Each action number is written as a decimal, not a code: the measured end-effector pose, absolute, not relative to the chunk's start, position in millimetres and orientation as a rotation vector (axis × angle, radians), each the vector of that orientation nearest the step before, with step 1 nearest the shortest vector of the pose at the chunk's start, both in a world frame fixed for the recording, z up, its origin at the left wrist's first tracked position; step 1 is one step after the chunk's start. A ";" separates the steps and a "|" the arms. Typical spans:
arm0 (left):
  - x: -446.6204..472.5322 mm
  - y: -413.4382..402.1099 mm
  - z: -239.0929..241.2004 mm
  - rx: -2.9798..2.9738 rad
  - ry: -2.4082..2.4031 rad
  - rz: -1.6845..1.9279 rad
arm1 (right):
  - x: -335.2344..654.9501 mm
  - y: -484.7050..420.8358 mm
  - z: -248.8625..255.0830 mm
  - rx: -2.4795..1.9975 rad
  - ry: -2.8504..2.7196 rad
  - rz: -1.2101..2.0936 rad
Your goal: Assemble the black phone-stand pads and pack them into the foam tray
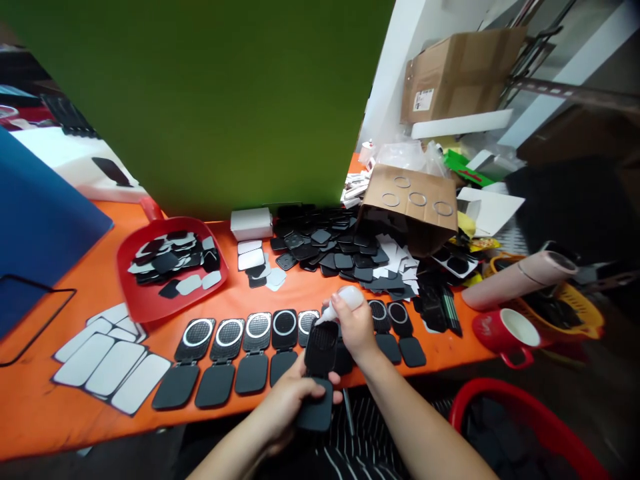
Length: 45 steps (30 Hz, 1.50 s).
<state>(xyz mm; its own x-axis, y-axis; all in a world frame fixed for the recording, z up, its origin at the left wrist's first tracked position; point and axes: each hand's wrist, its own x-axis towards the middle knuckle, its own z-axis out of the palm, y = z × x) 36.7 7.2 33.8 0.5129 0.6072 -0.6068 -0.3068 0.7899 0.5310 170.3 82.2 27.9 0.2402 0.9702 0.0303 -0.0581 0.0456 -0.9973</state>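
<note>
My left hand [287,400] grips a black hinged two-panel piece [320,350] by its lower panel, thumb on top. Above its upper panel, my right hand [357,328] is closed around a white squeeze bottle [351,297]. The bottle's nozzle points down and left, close to the panel's top edge; whether it touches I cannot tell. A row of similar unfolded black pieces [215,387] lies along the table on both sides of my hands. Pale rings [259,325] show on their upper panels. My right hand and the held piece hide part of the row.
On the orange table [90,427] a red dustpan [170,308] holds loose plates. Behind the row lie a heap of black plates [325,250] and a cardboard box [407,207]. A red mug [500,337], pink bottle [520,279] and yellow basket [583,320] stand right. A green panel [215,100] rises behind.
</note>
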 end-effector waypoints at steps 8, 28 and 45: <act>37.2 8.9 37.2 0.350 0.869 0.565 | 170.0 80.4 29.6 -1.271 -1.076 0.981; 40.1 7.6 44.2 0.376 0.918 0.594 | 167.2 78.6 34.7 -1.241 -1.060 0.969; 30.8 13.1 45.6 0.395 0.892 0.640 | 173.4 72.5 35.1 -1.207 -0.957 1.027</act>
<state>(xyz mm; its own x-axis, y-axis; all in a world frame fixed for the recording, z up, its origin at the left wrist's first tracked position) 30.8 13.1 45.6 0.4631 0.6612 -0.5902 -0.3470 0.7480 0.5658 173.4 72.5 35.1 0.2658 0.9634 0.0349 -0.1032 0.0645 -0.9926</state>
